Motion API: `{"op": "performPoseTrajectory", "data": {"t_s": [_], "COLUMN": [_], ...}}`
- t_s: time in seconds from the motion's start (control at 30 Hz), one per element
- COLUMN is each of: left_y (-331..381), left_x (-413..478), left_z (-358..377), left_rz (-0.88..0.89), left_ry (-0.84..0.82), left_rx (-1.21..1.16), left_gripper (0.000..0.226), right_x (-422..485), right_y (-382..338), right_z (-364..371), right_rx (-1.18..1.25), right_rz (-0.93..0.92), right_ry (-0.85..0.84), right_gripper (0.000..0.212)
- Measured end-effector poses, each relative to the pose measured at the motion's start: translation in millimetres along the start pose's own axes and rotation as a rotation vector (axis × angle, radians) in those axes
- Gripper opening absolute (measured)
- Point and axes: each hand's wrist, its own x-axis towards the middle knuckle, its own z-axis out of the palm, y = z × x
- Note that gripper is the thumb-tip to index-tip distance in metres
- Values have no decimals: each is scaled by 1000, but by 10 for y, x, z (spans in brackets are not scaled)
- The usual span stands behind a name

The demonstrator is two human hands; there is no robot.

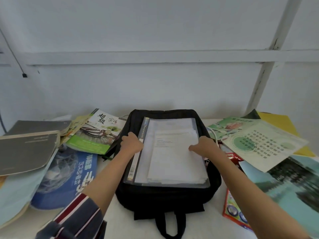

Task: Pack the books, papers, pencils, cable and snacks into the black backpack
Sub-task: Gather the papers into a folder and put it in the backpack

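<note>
The black backpack (165,195) lay open in the middle of the frame, its mouth filled edge to edge by a clear folder of papers (172,152) — no gap showed around it. The left hand (132,144) and right hand (203,146) sat at the folder's two sides. To the left, stacked books (69,169) crowded right up to the bag; to the right, overlapping pamphlets (262,144), a white cable (213,133) and a red snack packet (233,156) did the same. Bare white table (212,226) remained only at the bottom of the frame, around the bag's handle loop (170,225) — and above everything, open air before the wall (155,83).
</note>
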Motion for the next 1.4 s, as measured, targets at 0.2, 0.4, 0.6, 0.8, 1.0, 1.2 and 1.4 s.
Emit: {"op": "performPoseTrajectory", "data": {"t_s": [0.2,0.4,0.6,0.8,1.0,1.2,1.4], "left_y": [-66,-138,-199,-276,-307,-262,-277], "left_x": [0,99,58,91,77,41,-19], "left_z": [8,-6,-63,-121,-162,-306,-377], "left_rz": [93,107,279,335,360,445,518], "left_ry": [-67,-176,-322,-351,-352,-338,-355], "left_rx": [-58,-445,-619,-645,-707,-747,-719], "left_gripper": [59,88,88,70,59,61,60], "right_x": [-11,46,121,196,135,94,-107], "right_y": [-33,-19,-28,70,65,85,76], "right_z": [-49,44,21,61,79,61,134], "right_rx": [315,303,433,938,1021,1138,1210], "right_rz": [124,135,51,53,-124,-152,-112], "right_ry": [-54,-17,50,-49,-148,-211,-85], "right_gripper": [38,35,36,83,69,51,55]}}
